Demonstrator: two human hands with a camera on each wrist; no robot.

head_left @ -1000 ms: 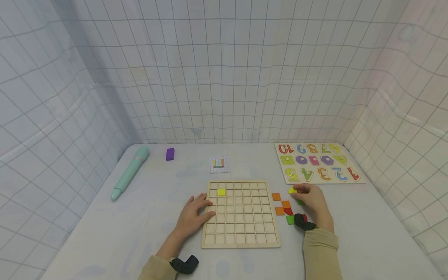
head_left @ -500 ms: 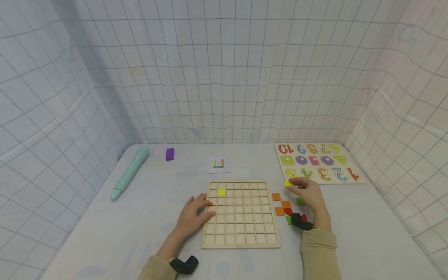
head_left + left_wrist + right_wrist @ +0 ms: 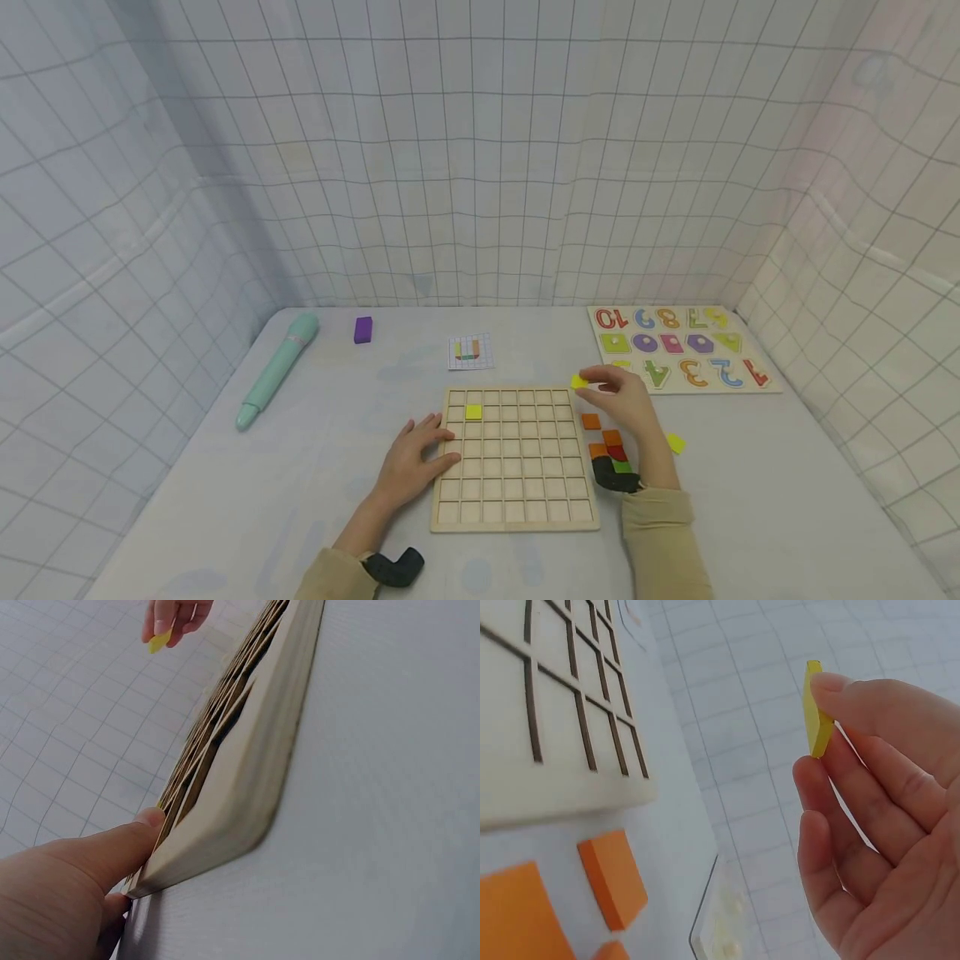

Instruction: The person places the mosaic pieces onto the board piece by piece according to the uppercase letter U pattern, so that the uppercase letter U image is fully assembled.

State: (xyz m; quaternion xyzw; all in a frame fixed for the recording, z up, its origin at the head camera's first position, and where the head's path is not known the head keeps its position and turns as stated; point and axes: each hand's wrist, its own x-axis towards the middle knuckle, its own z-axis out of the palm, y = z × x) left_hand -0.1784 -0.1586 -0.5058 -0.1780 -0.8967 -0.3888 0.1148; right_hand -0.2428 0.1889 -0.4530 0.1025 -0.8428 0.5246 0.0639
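My right hand (image 3: 622, 404) pinches a yellow tile (image 3: 814, 712) between thumb and fingertips. It holds the tile up just beyond the top right corner of the wooden grid board (image 3: 513, 527), apart from it. A yellow square tile (image 3: 473, 412) sits in a cell near the board's upper left. My left hand (image 3: 416, 462) rests on the board's left edge, its fingers spread and relaxed. The left wrist view shows the thumb (image 3: 112, 851) lying over the board's rim; the other fingers are mostly hidden. Below the right hand, its wrist and strap partly cover loose tiles.
Orange tiles (image 3: 591, 422), a red piece (image 3: 617, 453) and a green tile (image 3: 622, 467) lie right of the board. Another yellow tile (image 3: 676, 443) lies past the right forearm. Behind are a pattern card (image 3: 471, 352), a number puzzle (image 3: 686, 388), a purple block (image 3: 363, 330) and a mint-coloured tube (image 3: 277, 371).
My right hand has lifted the yellow tile from beside the loose pieces and carried it left to the board's far right corner. The left hand has stayed in place.
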